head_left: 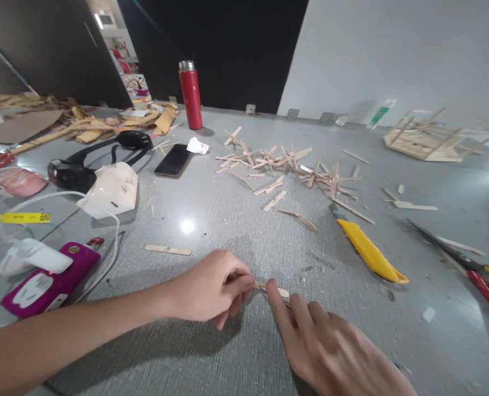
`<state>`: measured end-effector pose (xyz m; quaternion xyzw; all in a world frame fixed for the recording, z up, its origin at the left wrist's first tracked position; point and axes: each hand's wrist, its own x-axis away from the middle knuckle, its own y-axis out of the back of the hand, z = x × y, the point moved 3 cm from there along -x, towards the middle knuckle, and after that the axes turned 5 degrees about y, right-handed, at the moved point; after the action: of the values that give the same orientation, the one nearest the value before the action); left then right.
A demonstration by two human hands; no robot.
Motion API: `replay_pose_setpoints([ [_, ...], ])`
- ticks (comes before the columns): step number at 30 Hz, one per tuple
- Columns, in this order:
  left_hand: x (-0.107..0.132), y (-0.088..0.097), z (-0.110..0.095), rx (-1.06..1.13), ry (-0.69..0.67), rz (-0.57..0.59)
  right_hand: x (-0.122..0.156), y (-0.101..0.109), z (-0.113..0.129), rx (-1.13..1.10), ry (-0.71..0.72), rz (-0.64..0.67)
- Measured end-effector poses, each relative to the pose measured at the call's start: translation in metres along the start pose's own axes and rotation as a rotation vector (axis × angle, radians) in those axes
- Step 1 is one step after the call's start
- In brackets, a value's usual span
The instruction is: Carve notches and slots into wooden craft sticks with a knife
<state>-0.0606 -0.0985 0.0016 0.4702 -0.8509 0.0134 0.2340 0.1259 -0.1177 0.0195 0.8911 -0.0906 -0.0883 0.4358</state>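
My left hand (211, 286) pinches the left end of a wooden popsicle stick (284, 292) between thumb and fingers. Just to its right, my right hand (318, 335) lays its index finger across the same stick, the other fingers curled; its thumb is hidden. The stick's pale right end shows past that fingertip, and a thin brownish edge appears beneath it. Another single popsicle stick (168, 250) lies flat beyond my left wrist. A yellow utility knife (368, 247) rests on the table to the right of my hands.
Loose and broken sticks (269, 159) are heaped farther back. Scissors (471, 264) lie right, a wooden stick frame (426, 140) behind them. At left are a purple device (77, 256) with a white cable, a headset (79, 159), a phone (173, 160) and a red bottle (191, 96).
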Motion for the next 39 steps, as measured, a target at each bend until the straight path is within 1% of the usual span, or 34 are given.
replay_pose_setpoints([
  [6,-0.001,0.001,0.000,0.027,0.043,0.027,0.004,-0.003,0.002,-0.040,-0.050,-0.008],
  [11,-0.001,0.001,0.002,0.021,0.016,0.014,0.005,0.000,0.001,-0.088,-0.089,-0.016],
  [15,0.001,-0.001,0.005,0.017,0.006,-0.010,0.009,-0.006,0.000,-0.155,-0.128,-0.005],
  [18,0.005,-0.004,0.001,0.007,-0.008,-0.021,0.013,-0.009,-0.004,-0.235,-0.141,-0.048],
  [20,0.009,-0.007,-0.004,-0.058,-0.064,-0.062,0.015,-0.008,-0.008,-0.250,-0.144,-0.100],
  [23,0.013,-0.007,-0.012,-0.226,-0.217,-0.205,0.017,-0.005,-0.013,-0.267,-0.170,-0.160],
  [24,0.013,-0.006,-0.012,-0.256,-0.244,-0.249,0.019,-0.003,-0.014,-0.282,-0.184,-0.181],
  [26,0.011,-0.004,-0.010,-0.238,-0.229,-0.295,0.023,0.000,-0.014,-0.307,-0.196,-0.238],
  [28,0.009,-0.001,-0.006,-0.200,-0.188,-0.305,0.028,0.002,-0.014,-0.347,-0.192,-0.285],
  [29,0.008,0.000,-0.005,-0.207,-0.194,-0.312,0.031,0.001,-0.015,-0.368,-0.197,-0.295],
  [33,0.010,-0.002,-0.009,-0.326,-0.287,-0.366,0.036,-0.010,-0.018,-0.432,-0.292,-0.255],
  [35,0.011,-0.004,-0.009,-0.319,-0.270,-0.376,0.035,-0.018,-0.019,-0.482,-0.326,-0.237],
  [39,0.009,-0.004,-0.003,-0.169,-0.111,-0.290,0.028,-0.024,-0.021,-0.554,-0.346,-0.206],
])
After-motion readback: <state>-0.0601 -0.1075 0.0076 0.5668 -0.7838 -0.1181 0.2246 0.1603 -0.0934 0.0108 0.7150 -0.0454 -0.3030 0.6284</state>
